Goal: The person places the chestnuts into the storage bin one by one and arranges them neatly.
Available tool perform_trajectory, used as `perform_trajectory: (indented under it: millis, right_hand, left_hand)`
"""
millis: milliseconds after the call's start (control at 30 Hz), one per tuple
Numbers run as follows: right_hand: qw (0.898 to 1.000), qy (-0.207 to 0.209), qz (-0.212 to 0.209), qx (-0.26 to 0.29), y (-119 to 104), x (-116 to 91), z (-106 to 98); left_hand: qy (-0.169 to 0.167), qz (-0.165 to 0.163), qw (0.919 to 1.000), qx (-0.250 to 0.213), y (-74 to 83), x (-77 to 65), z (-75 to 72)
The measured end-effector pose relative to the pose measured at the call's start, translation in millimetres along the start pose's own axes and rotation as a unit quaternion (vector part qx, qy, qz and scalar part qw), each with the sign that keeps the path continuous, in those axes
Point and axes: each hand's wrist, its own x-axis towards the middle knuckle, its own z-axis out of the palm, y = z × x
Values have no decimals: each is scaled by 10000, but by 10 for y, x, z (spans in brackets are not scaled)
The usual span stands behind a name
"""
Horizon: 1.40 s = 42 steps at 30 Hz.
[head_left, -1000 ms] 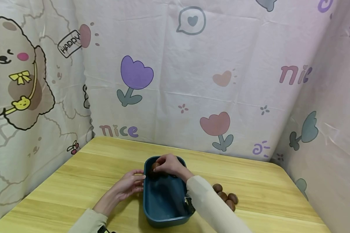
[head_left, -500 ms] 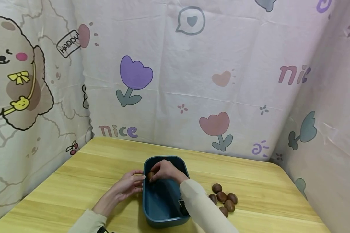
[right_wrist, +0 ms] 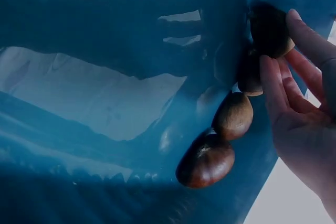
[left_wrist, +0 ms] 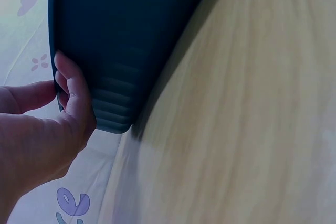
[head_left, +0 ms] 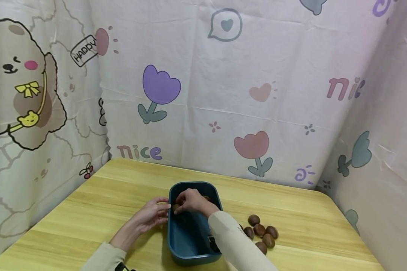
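Observation:
A dark blue rectangular box with rounded corners stands on the wooden table. My left hand rests against its left side, thumb at the rim and fingers on the ridged outer wall. Inside the box, near the far left, my right hand pinches a dark brown chestnut between thumb and fingers, close to the wall. Three more chestnuts lie lined up beside it on the box floor, the lowest a glossy chestnut. Another brown chestnut shows partly behind the right wrist.
Several loose chestnuts lie grouped on the table to the right of the box, some partly hidden by the right sleeve. A printed curtain surrounds the table at the back and both sides.
My right hand, with a chestnut, has moved from the box's far end toward the left wall and slightly nearer. More of the loose chestnuts show beside the sleeve. The left hand stays put.

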Motion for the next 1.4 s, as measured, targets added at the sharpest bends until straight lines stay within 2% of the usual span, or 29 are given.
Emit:
perform_trajectory:
  millis: [267, 567, 900, 1100, 1400]
  right_hand:
    - [9995, -221, 158, -133, -30, -16, -51]
    - [9997, -124, 157, -152, -19, -6, -19]
    - [9984, -87, 52, -562, 19, 1, 5]
    - [9999, -102, 79, 39, 20, -22, -81]
    - [9935, 542, -269, 966, -49, -109, -486]
  left_hand:
    - [-28, 20, 10000, 12, 2, -11, 5]
    - [-55, 1, 10000, 3, 5, -20, 0]
    - [-17, 6, 10000, -1, -14, -14, -1]
    - [-55, 23, 10000, -20, -15, -3, 6]
    - [-53, 71, 9999, -54, -17, 1, 3]
